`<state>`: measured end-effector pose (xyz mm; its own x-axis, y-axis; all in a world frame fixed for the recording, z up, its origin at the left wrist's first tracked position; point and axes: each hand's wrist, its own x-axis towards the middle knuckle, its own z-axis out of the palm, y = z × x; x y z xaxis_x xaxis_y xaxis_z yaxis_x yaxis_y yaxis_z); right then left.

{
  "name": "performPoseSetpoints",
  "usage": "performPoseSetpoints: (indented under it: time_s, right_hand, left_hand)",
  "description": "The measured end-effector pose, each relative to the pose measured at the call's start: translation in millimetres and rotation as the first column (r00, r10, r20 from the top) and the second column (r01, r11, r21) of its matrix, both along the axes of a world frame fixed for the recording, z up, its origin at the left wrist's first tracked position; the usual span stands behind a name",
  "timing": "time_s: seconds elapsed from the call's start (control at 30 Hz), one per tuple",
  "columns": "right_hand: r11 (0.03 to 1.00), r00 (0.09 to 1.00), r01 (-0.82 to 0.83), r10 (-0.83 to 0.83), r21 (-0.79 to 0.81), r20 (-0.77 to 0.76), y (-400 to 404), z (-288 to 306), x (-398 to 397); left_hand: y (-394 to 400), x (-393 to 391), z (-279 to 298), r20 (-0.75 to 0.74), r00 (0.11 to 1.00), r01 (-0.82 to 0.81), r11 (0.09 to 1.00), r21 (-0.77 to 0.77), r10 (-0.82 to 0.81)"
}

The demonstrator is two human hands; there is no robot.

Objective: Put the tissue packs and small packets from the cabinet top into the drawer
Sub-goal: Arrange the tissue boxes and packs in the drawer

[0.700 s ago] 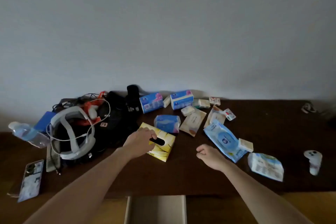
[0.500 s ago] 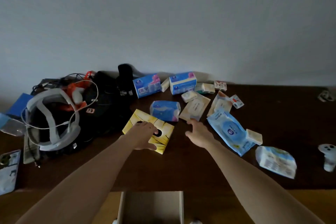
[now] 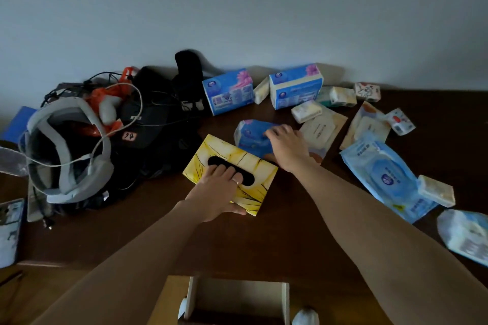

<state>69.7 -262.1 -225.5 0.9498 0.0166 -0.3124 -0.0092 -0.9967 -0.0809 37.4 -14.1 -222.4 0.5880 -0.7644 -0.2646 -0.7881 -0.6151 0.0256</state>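
On the dark cabinet top point(image 3: 264, 240) lies a yellow tissue box point(image 3: 253, 166) with a black slot. My left hand point(image 3: 216, 192) grips its near corner, fingers over the slot and thumb at the edge. Behind the box sits a soft blue tissue pack point(image 3: 250, 137), and my right hand point(image 3: 287, 145) rests on its right end with fingers bent over it. Two blue tissue boxes point(image 3: 228, 92) point(image 3: 295, 90) stand by the wall among several small packets point(image 3: 306, 111). The open drawer point(image 3: 237, 301) shows at the bottom edge.
A large blue wipes pack point(image 3: 383, 177), a small pale packet point(image 3: 435, 190) and a light blue pouch point(image 3: 464, 235) lie at the right. A grey headset point(image 3: 68, 145), black bags and cables crowd the left. A phone point(image 3: 9, 229) lies at the far left.
My right hand moved forward from the bare wood onto the blue tissue pack. My left hand shifted to the near corner of the yellow box. The camera moved closer and tilted down.
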Motion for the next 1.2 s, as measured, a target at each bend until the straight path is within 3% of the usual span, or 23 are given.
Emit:
performPoseSetpoints:
  time_s: [0.07,0.17,0.27,0.4,0.53,0.77,0.9,1.0,1.2]
  right_hand:
    - [0.996,0.989,0.083,-0.085,0.024,0.121,7.1,0.0,-5.4]
    - [0.938,0.932,0.227,-0.288,0.262,0.222,12.0,9.8,-26.2]
    - [0.850,0.844,0.289,-0.443,0.440,0.301,14.7,24.7,-68.4]
    - [0.802,0.837,0.287,-0.476,0.524,0.270,34.8,30.9,-142.6]
    - [0.767,0.851,0.283,-0.478,0.576,0.219,77.1,38.8,-229.2]
    - [0.738,0.876,0.389,-0.482,0.551,0.027,134.7,5.2,-377.9]
    - [0.713,0.846,0.523,-0.502,0.468,-0.181,158.2,-39.8,-429.9]
    - [0.724,0.830,0.556,-0.456,0.408,-0.321,162.1,-89.3,-449.2]
    - [0.818,0.826,0.508,-0.372,0.271,-0.424,155.6,-221.6,-425.2]
  left_hand:
    - [-0.7,-1.2,2.9,-0.013,1.000,-0.019,1.000,0.012,0.020]
    - [3.2,-17.4,12.1,-0.043,0.993,-0.107,0.994,0.018,0.107]
    - [21.9,-52.3,24.0,-0.094,0.972,-0.223,0.972,-0.070,0.216]
    - [55.4,-112.9,52.2,-0.105,0.970,-0.241,0.937,-0.254,0.221]
    - [81.6,-188.6,74.5,-0.111,0.970,-0.240,0.914,-0.327,0.215]
    - [124.2,-284.7,42.7,-0.308,0.942,-0.233,0.923,-0.306,0.136]
    - [150.3,-319.7,-3.6,-0.381,0.921,-0.193,0.949,-0.250,0.087]
    - [158.0,-338.0,-46.9,-0.407,0.904,-0.204,0.968,-0.145,0.130]
    - [148.6,-334.8,-173.7,-0.438,0.849,-0.343,0.939,-0.032,0.295]
